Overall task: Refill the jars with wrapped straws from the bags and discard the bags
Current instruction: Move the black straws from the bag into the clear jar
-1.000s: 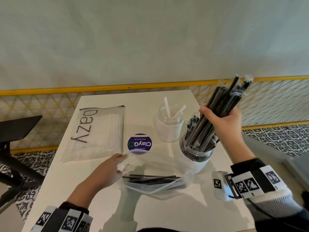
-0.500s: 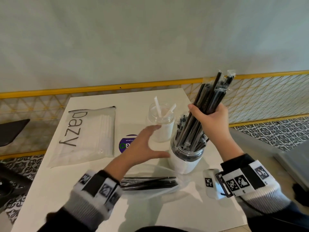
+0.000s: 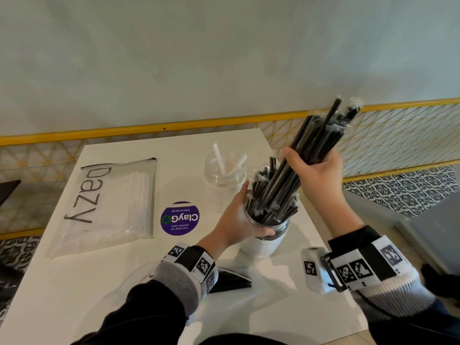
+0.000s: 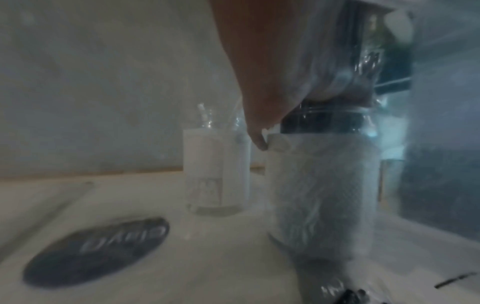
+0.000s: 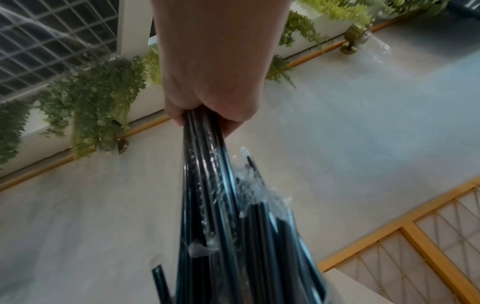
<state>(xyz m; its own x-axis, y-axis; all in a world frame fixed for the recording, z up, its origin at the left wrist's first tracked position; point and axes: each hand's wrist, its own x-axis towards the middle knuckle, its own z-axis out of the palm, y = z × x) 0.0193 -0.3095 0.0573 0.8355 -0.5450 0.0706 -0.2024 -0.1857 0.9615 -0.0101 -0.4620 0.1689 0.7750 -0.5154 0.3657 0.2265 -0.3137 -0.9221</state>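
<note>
My right hand (image 3: 315,174) grips a bundle of black wrapped straws (image 3: 316,143), its lower ends inside the near jar (image 3: 265,241), which holds several more black straws. The bundle (image 5: 207,185) slants up to the right. My left hand (image 3: 239,220) grips the near jar at its neck; the left wrist view shows the thumb on the jar (image 4: 322,185). Behind it stands a clear jar (image 3: 224,175) with two white straws. A clear bag (image 3: 231,281) with a few black straws lies near my left wrist. A zip bag of white straws (image 3: 109,210) lies at the left.
A purple round sticker (image 3: 179,218) sits on the white table (image 3: 286,307) between the zip bag and the jars. A yellow mesh railing (image 3: 398,135) runs behind the table and along its right side. A dark chair (image 3: 7,192) stands at the far left.
My left hand has left the clear bag, moved right and taken hold of the near jar's neck. My right hand still holds the black straw bundle in the jar.
</note>
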